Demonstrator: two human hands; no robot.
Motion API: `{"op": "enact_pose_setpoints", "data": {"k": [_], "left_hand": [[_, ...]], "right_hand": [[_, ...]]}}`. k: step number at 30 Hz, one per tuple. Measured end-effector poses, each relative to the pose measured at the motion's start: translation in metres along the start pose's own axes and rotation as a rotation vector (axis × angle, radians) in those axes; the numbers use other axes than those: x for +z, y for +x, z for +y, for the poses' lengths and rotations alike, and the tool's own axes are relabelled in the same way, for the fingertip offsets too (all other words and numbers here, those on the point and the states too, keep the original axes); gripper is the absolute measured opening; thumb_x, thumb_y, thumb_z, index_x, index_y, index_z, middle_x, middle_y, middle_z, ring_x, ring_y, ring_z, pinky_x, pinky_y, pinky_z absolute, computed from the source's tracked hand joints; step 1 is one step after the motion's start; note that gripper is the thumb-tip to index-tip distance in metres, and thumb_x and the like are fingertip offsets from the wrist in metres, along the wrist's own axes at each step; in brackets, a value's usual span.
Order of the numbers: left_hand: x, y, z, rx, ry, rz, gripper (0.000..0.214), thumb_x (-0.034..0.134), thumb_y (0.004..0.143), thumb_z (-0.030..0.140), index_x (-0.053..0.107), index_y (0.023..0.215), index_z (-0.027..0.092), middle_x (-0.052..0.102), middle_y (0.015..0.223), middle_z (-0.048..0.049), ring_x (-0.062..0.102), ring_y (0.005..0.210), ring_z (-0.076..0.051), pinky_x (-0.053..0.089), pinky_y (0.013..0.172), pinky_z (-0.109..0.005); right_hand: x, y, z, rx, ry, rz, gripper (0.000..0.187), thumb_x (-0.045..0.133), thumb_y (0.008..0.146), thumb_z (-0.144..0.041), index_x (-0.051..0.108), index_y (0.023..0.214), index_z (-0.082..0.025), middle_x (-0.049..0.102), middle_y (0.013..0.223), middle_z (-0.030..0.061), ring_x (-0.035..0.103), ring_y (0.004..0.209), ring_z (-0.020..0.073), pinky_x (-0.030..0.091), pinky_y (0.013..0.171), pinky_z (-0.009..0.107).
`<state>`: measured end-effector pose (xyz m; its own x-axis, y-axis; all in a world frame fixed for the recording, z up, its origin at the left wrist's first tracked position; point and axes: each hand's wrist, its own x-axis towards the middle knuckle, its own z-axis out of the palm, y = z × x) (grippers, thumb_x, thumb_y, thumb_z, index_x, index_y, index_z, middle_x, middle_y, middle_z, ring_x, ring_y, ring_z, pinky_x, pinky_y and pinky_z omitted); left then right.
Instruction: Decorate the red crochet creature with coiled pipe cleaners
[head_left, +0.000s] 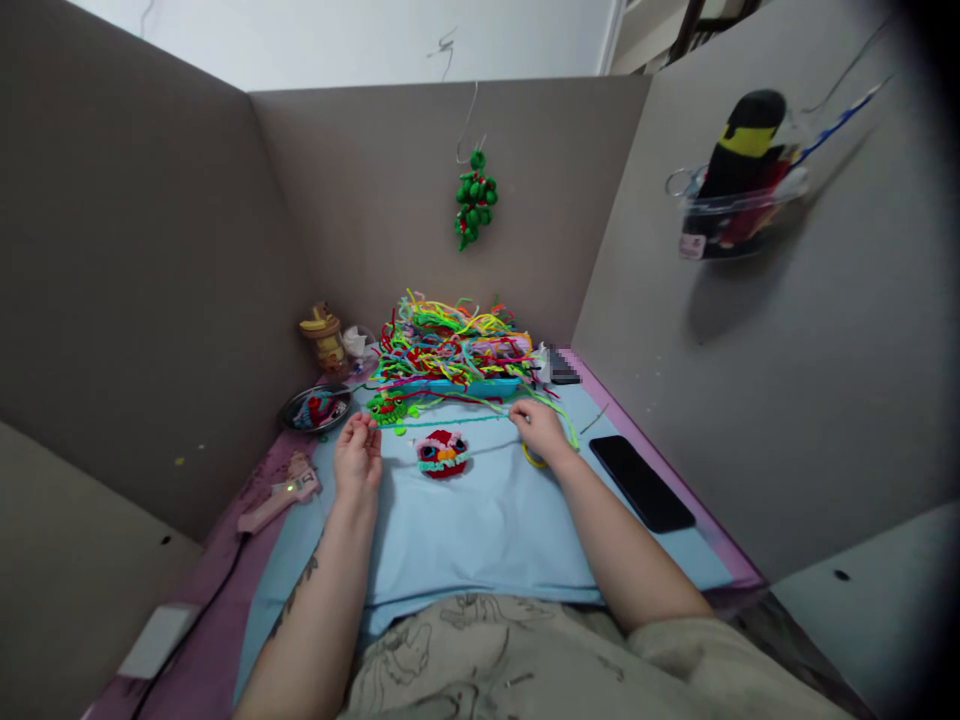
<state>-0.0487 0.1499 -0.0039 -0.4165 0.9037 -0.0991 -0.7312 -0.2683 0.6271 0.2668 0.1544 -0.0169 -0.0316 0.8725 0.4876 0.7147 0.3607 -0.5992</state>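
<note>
A thin teal chenille stem (450, 421) stretches nearly straight between my two hands above the blue cloth. My left hand (358, 455) is closed, its fingertips pinching the left end. The other end is pinched by my right hand (538, 430), its fingers curled. Just below the stem lies a red figure (444, 455) with pink brows, dark eyes, an orange nose and a teal fringe. Behind my left hand sits a green figure (387, 407). A yellow ring-shaped piece (532, 456) shows partly under my right hand.
Multicoloured stems (457, 340) heap over a blue tray (480, 388) at the back. A dark bowl (315, 409), pink glue gun (281, 497) and its cord are at left. A phone (641, 483) lies right. Grey panels (450, 130) enclose the table; a clear holder (739, 205) hangs right.
</note>
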Motion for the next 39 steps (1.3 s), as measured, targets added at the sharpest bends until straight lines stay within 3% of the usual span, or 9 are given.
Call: {"op": "enact_pose_setpoints", "data": {"k": [10,16,24,34,39], "left_hand": [[-0.002,0.004,0.009,0.048,0.031,-0.002,0.015,0.072,0.071,0.009,0.062,0.080,0.017,0.067,0.070,0.0045,0.062,0.056,-0.004,0.048,0.061,-0.017],[-0.005,0.004,0.006,0.024,0.034,-0.006,0.016,0.067,0.077,0.008,0.062,0.087,0.020,0.066,0.073,0.0055,0.062,0.059,-0.003,0.048,0.064,-0.016],[0.002,-0.007,0.001,-0.016,0.057,-0.054,0.031,0.059,0.077,-0.002,0.059,0.098,0.021,0.069,0.094,-0.0005,0.067,0.081,-0.007,0.051,0.073,-0.015],[0.004,-0.012,0.003,-0.214,0.071,-0.141,0.019,0.065,0.076,0.007,0.060,0.090,0.018,0.066,0.078,0.0008,0.066,0.071,-0.011,0.052,0.067,-0.022],[0.003,-0.013,0.006,-0.231,0.057,-0.182,0.015,0.066,0.077,0.013,0.062,0.090,0.019,0.065,0.077,0.0026,0.064,0.066,-0.008,0.050,0.062,-0.020]], "right_hand": [[0.021,0.000,-0.007,0.092,-0.069,-0.012,0.019,0.050,0.075,-0.014,0.066,0.068,-0.021,0.068,0.079,0.0046,0.056,0.077,0.0198,0.037,0.069,0.027],[0.022,-0.006,-0.008,0.047,0.048,0.008,0.016,0.048,0.076,-0.018,0.063,0.070,-0.021,0.065,0.077,0.0034,0.056,0.076,0.0188,0.041,0.072,0.028],[0.026,-0.011,-0.022,0.110,0.263,0.067,0.017,0.045,0.076,-0.026,0.059,0.070,-0.019,0.061,0.066,0.0016,0.056,0.065,0.0174,0.044,0.062,0.027],[0.023,-0.012,-0.022,0.139,0.303,0.084,0.016,0.047,0.075,-0.027,0.058,0.069,-0.019,0.060,0.065,0.0015,0.055,0.066,0.0184,0.043,0.063,0.028],[0.024,-0.012,-0.020,0.126,0.276,0.090,0.015,0.047,0.075,-0.026,0.059,0.069,-0.019,0.061,0.068,0.0024,0.055,0.068,0.0189,0.043,0.064,0.028]]}}
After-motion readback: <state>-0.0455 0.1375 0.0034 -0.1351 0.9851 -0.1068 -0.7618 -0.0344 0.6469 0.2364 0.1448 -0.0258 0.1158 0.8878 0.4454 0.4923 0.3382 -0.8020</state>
